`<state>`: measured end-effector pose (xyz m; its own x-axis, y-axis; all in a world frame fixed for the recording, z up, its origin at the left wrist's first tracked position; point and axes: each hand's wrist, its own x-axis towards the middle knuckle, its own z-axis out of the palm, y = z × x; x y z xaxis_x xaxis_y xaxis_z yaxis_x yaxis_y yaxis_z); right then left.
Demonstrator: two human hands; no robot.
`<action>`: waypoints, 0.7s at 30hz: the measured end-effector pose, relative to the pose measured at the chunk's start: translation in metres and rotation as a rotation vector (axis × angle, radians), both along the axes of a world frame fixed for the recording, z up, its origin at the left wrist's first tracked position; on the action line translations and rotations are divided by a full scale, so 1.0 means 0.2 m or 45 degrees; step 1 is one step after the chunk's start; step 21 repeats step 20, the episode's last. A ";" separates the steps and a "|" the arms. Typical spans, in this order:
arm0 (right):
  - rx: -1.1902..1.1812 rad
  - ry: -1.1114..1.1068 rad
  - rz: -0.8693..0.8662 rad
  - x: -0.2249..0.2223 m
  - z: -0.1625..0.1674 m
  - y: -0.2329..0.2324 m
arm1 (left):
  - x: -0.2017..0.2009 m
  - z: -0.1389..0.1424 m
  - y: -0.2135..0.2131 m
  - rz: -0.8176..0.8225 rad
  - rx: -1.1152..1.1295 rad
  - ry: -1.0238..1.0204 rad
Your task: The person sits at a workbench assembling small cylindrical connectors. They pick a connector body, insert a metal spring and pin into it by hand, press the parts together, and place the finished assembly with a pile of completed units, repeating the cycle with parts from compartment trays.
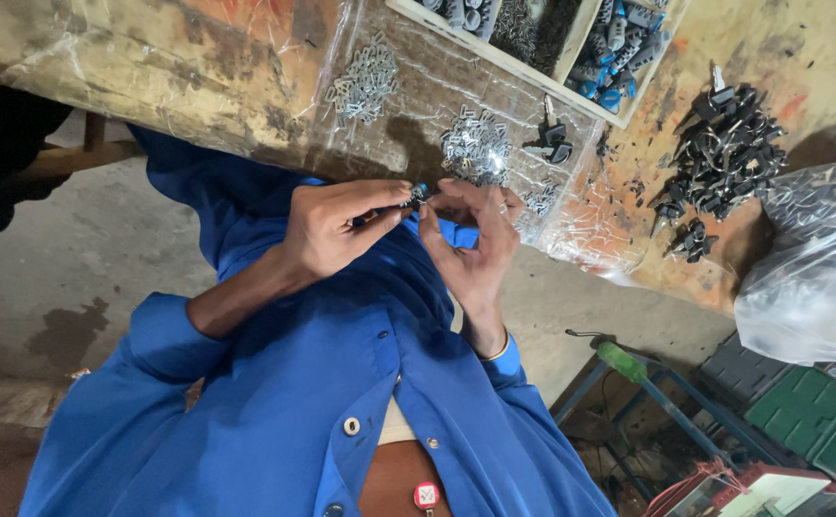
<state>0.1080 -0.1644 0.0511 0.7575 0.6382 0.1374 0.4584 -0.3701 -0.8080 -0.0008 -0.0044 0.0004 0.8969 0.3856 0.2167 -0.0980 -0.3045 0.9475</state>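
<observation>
Head view, left hand (pixel 327 230) and right hand (pixel 475 239) pinching perhaps a small key part (pixel 420 194), workbench (pixel 198 67) edge

Glossy, crinkled plastic sheet (pixel 245 77) covers the rough, stained wooden desk (pixel 820 57); shiny metal key blanks (pixel 475 148); matt black plastic-headed keys (pixel 724 158).

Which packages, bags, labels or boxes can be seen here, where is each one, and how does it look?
Clear plastic bag: right edge of the table, bulging, crumpled, dark small parts inside.
Clear plastic sheet: flat on the table, under piles of small metal pieces.
Wooden tray: top centre, pale dividers, dark and blue parts.
Green boxes: lower right, flat, ribbed lids.
No screens visible.
</observation>
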 end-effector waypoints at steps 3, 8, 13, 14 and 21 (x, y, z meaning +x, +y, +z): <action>-0.089 -0.078 -0.008 -0.01 0.01 0.00 | 0.00 0.01 0.01 -0.024 0.036 -0.004; -0.183 -0.265 0.013 -0.02 -0.01 -0.02 | 0.00 -0.01 0.02 -0.035 0.129 -0.056; -0.255 -0.425 -0.154 0.02 0.00 -0.04 | -0.01 -0.02 0.00 0.054 -0.031 -0.020; -0.282 -0.442 -0.121 0.02 0.01 -0.05 | -0.01 -0.02 0.00 0.074 -0.112 0.032; -0.380 -0.640 0.110 0.02 0.00 -0.06 | -0.02 -0.03 0.00 0.056 -0.326 0.093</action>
